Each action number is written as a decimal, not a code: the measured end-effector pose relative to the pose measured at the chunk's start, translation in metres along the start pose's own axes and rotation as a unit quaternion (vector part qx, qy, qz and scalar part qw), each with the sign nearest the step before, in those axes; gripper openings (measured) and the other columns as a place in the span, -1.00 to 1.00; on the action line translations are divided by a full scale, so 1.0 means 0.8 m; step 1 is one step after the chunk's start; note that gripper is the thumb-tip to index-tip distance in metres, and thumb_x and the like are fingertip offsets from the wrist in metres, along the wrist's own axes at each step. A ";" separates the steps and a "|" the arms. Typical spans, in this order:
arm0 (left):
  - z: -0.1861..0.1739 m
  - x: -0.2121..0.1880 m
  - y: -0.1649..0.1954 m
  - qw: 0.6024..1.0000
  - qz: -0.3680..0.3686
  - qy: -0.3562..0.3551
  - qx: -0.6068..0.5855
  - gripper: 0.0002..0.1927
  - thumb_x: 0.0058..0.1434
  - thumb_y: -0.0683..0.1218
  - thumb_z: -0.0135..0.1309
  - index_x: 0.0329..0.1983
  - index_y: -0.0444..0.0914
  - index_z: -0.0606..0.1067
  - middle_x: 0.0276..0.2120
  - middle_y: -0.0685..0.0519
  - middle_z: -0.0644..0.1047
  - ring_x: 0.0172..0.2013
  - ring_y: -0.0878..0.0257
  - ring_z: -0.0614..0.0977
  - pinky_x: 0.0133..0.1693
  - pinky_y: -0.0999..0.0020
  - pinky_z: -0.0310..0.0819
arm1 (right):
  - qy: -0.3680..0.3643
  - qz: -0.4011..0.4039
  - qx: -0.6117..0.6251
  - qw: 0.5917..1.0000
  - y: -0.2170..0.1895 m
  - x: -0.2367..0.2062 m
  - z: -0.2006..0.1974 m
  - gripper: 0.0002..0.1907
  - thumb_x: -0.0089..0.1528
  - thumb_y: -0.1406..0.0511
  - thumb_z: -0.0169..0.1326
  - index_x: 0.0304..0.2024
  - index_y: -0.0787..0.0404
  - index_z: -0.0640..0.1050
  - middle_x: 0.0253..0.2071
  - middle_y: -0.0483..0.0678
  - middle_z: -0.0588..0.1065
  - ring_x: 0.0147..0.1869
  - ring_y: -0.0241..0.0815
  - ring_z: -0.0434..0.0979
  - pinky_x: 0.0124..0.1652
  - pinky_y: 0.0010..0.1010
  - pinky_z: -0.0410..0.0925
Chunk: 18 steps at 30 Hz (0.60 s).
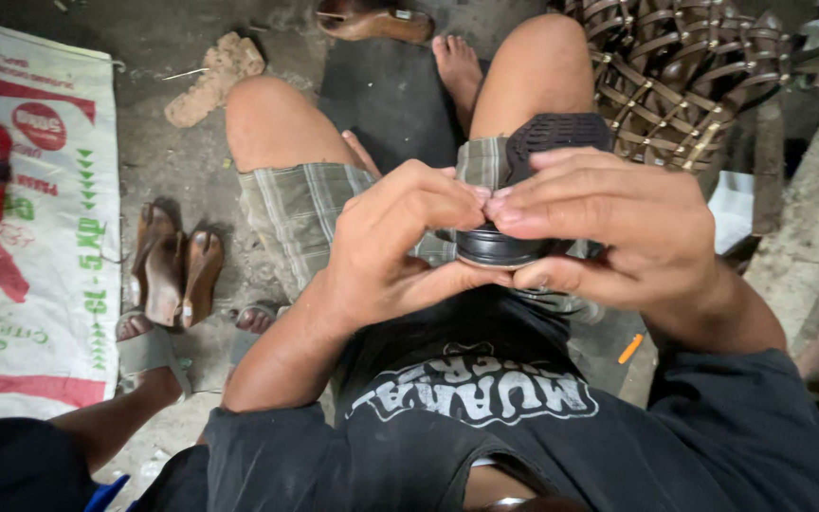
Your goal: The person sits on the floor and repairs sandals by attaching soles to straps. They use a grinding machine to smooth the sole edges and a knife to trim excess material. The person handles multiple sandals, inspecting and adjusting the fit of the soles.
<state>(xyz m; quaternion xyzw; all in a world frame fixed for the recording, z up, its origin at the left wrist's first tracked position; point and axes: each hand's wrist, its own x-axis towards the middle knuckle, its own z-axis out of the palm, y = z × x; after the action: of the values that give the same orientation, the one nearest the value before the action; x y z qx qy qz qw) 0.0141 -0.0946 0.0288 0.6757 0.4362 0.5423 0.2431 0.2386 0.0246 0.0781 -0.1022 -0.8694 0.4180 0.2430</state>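
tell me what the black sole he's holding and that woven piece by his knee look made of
Black sole: likely moulded rubber or foam, matte, with a ribbed tread pattern. Woven piece: seems to be brown leather or leather-like straps, slightly glossy, crossed in a lattice with pale studs at the crossings.

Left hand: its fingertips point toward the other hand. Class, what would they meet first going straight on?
The left hand would meet the right hand's fingertips above the black shoe sole; they look almost touching already.

Bare floor [158, 156] lies open left of the knees; wooden sandal soles [174, 270] and a woven-strap pile [684, 76] crowd the sides.
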 end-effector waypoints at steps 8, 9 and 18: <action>0.003 -0.019 -0.004 0.992 -0.089 0.086 0.027 -0.59 0.18 -0.21 0.28 0.04 -0.31 0.39 -0.01 -0.11 0.53 -0.05 0.08 0.64 0.06 0.27 0.56 | 0.040 0.051 -0.043 0.997 0.039 0.006 0.025 -0.73 0.23 0.34 0.31 -0.04 0.23 0.59 0.03 -0.01 0.62 0.16 -0.11 0.65 0.39 -0.07 0.31; 0.007 -0.020 -0.003 0.991 -0.090 0.085 0.041 -0.58 0.19 -0.23 0.26 0.08 -0.33 0.40 0.03 -0.14 0.52 -0.01 0.05 0.63 0.09 0.26 0.56 | 0.044 0.042 -0.047 0.997 0.041 0.005 0.030 -0.74 0.23 0.36 0.31 -0.05 0.23 0.59 0.02 0.00 0.62 0.18 -0.10 0.65 0.38 -0.07 0.31; 0.019 -0.021 -0.008 0.986 -0.131 0.092 0.047 -0.54 0.20 -0.13 0.47 0.04 -0.31 0.48 0.05 -0.13 0.63 0.01 0.13 0.72 0.07 0.37 0.64 | 0.052 0.023 -0.045 0.997 0.058 0.001 0.048 -0.81 0.25 0.37 0.33 -0.10 0.22 0.63 -0.05 -0.02 0.62 0.15 -0.11 0.65 0.32 -0.12 0.33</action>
<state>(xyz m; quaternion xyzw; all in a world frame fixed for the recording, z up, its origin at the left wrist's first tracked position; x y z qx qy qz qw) 0.0255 -0.1033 0.0103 0.5709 0.5659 0.5448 0.2390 0.2173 0.0284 0.0219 -0.1544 -0.8709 0.3783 0.2732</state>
